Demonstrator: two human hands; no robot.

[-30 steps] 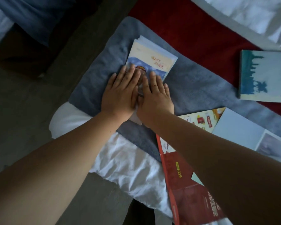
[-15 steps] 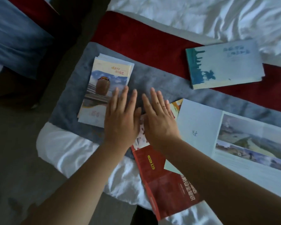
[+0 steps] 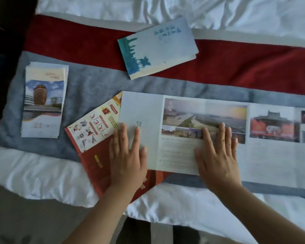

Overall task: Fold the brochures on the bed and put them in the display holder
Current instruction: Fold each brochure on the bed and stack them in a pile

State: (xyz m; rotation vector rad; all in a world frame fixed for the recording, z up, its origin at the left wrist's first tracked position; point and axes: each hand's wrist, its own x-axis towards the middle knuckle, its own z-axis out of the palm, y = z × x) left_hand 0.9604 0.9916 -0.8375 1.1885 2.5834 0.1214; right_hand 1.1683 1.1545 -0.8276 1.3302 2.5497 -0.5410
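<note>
- Folding looks to be the step in hand: the long photo brochure (image 3: pixel 271 155) lies opened out across the bed's grey runner (image 3: pixel 95 85).
- The left hand (image 3: pixel 128 155) and right hand (image 3: pixel 218 155) lie flat on it, fingers spread, pinching nothing.
- Next, I'd say: lift an end panel and crease it over.
- The red brochure (image 3: pixel 93 164) tucked under its left end may drag.
- The folded stack (image 3: pixel 44 103) and blue-printed leaflet (image 3: pixel 157 48) lie apart; no display holder shows.
</note>
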